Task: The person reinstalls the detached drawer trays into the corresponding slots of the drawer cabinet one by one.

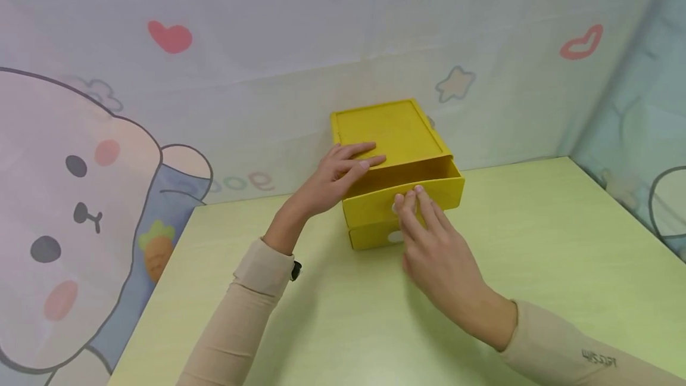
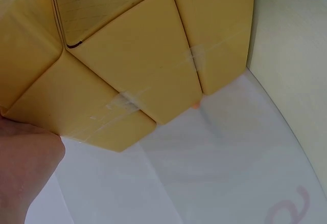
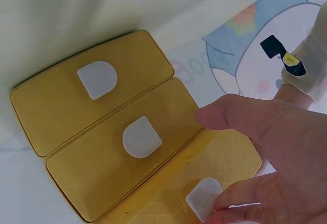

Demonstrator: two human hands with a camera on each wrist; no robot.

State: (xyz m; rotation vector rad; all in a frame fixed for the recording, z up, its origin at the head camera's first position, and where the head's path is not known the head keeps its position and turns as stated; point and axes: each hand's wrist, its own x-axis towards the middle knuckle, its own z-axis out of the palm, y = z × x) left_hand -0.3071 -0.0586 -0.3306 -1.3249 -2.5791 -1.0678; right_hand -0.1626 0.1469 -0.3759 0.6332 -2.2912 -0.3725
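A yellow box of drawers (image 1: 386,127) stands on the table, its top drawer (image 1: 370,204) pulled partly out. My left hand (image 1: 334,177) rests on the box's front left top, fingers extended. In the left wrist view, part of that hand (image 2: 28,168) shows beside the box's side (image 2: 138,65). My right hand (image 1: 442,258) touches the top drawer's front with extended fingers. The right wrist view shows its fingers (image 3: 245,203) at that drawer's white handle (image 3: 203,199), the thumb apart from it. White handles (image 3: 142,137) mark the lower two drawers, which sit shut.
The pale table (image 1: 536,255) reaches back to a printed cloth (image 1: 300,76) behind the box. Another cloth (image 1: 651,106) hangs along the right side. Clear tape (image 2: 125,101) crosses the box's side.
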